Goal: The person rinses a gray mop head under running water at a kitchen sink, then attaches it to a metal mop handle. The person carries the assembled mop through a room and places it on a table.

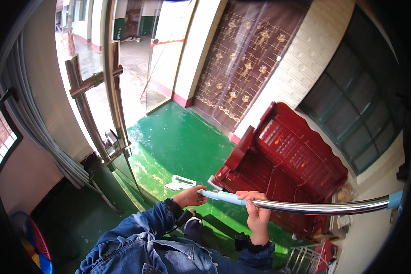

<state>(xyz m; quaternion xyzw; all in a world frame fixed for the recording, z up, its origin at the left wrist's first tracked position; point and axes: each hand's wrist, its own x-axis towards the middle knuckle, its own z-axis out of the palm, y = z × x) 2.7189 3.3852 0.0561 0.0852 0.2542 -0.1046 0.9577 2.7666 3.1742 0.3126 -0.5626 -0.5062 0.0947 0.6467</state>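
A long pole with a shiny metal tube and a light blue sleeve runs across in front of me, out to the right edge. What its far right end carries is not visible. My left hand is closed round the left end of the pole, by the sleeve. Farther right, my right hand grips it where the blue sleeve meets the metal. A white flat frame-like piece lies low on the green floor, just beyond my left hand.
A dark red wooden bench stands at right under a barred window. Glass doors with long metal handles stand at left beside a grey curtain. A patterned brown curtain hangs behind. A metal rack is at lower right.
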